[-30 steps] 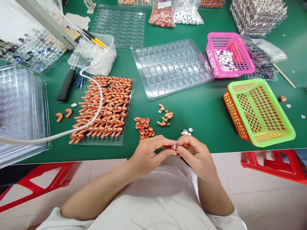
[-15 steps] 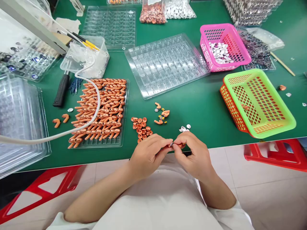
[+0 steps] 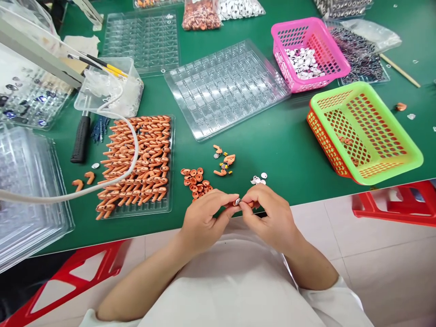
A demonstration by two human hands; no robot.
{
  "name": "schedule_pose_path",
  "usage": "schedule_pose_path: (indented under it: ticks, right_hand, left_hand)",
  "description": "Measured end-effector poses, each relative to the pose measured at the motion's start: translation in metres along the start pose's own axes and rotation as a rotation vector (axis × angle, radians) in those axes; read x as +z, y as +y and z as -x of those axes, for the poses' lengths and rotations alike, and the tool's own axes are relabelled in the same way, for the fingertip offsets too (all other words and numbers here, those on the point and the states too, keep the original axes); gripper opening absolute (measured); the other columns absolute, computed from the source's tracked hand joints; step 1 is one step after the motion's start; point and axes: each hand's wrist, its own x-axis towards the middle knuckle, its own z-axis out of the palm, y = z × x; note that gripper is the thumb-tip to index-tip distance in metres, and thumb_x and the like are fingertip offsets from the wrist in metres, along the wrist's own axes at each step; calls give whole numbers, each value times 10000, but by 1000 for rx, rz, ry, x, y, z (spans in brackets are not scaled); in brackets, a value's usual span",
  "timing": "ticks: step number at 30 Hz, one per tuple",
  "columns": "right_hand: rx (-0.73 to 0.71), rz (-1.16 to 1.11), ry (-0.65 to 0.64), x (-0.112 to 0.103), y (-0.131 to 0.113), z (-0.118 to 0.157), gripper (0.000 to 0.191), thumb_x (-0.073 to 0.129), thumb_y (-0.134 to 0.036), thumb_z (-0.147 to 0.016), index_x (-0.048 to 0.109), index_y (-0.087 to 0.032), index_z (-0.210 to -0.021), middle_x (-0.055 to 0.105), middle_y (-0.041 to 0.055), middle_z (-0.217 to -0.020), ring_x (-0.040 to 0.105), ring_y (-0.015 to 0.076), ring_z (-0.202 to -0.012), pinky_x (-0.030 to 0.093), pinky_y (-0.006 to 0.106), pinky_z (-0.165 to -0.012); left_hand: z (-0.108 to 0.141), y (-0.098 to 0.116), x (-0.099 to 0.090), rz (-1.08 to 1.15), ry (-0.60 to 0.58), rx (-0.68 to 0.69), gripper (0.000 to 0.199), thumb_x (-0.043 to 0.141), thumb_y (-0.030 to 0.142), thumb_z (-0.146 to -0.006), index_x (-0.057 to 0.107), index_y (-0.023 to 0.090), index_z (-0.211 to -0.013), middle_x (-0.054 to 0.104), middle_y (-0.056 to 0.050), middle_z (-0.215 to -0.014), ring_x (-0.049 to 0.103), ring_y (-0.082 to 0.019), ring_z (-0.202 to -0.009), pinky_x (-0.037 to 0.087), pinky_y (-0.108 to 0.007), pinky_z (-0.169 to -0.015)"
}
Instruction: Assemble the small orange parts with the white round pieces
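Close together at the table's front edge, my left hand (image 3: 206,222) and my right hand (image 3: 270,218) pinch a small orange earphone-like part (image 3: 237,202) with a silvery end between their fingertips. Much of it is hidden by the fingers. Round orange caps (image 3: 196,180) lie just beyond my left hand. White discs (image 3: 259,178) are scattered past my right hand. Between these piles sit several curved orange pieces (image 3: 229,159) with small yellow bits. Rows of orange stems fill a clear tray (image 3: 172,159) to the left.
A green basket (image 3: 405,159) is nested in an orange one at the right, with a pink basket (image 3: 311,85) of white discs behind. A clear tray (image 3: 225,91) lies mid-table. A white cable (image 3: 136,150) crosses the left side, near a black-handled tool (image 3: 81,138).
The view has shifted and tilted slightly. Both hands are still together at the small part, whose silvery end now shows more clearly between the fingertips.
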Motion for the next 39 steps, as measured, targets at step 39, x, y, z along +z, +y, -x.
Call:
schedule_pose_path:
  ticks: [39]
  right_hand:
    - [-16, -141, 38, 3, 1, -3, 138, 565, -91, -855, 576, -229, -869, 618, 10, -813, 563, 137, -738, 492, 265, -627]
  left_hand:
    - [2, -4, 2, 934, -2, -895, 159, 803, 190, -765, 763, 205, -918, 759, 8, -750, 701, -92, -676, 583, -161, -688]
